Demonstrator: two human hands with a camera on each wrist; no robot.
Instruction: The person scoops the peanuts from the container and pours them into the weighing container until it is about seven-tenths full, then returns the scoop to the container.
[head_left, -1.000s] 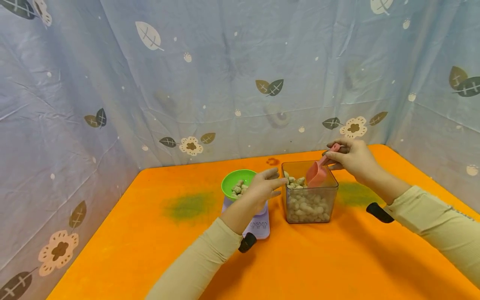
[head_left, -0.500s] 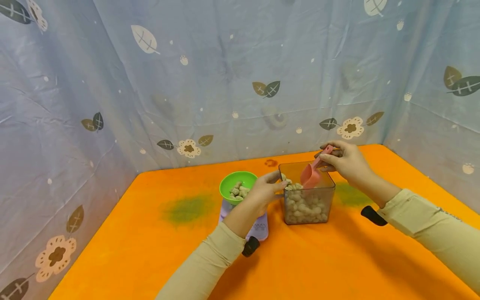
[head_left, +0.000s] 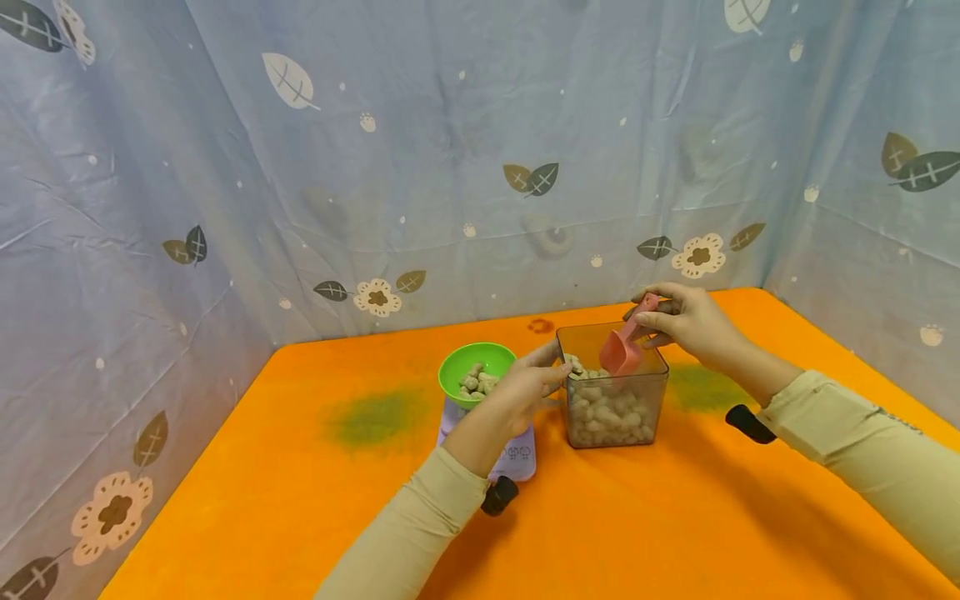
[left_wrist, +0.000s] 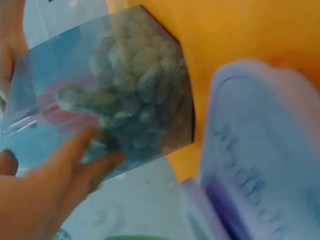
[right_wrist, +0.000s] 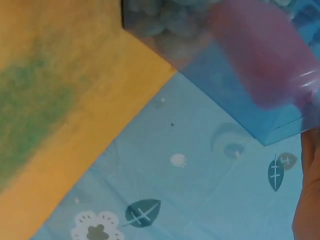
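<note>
A clear, grey-tinted square container (head_left: 660,400) stands on the table with peanuts in their shells (head_left: 609,421) inside. My right hand (head_left: 693,327) pinches the handle of a pink scoop (head_left: 621,357), whose bowl hangs inside the container just over the peanuts. In the right wrist view the scoop (right_wrist: 265,55) shows through the wall. My left hand (head_left: 527,385) rests its outstretched fingers against the container's left side, near the rim. Under that forearm sits a lilac kitchen scale (head_left: 517,457), topped by a green bowl (head_left: 453,367) holding several peanuts (head_left: 477,382).
An orange cloth (head_left: 315,517) with green patches covers the table. Behind and at both sides hangs a pale blue curtain (head_left: 420,167) printed with leaves and flowers. A black strap end (head_left: 498,496) hangs from the left wrist, another (head_left: 750,423) from the right.
My left hand has moved right from beside the green bowl until its fingers touch the container. The scoop has shifted slightly left inside the container, still held in my right hand.
</note>
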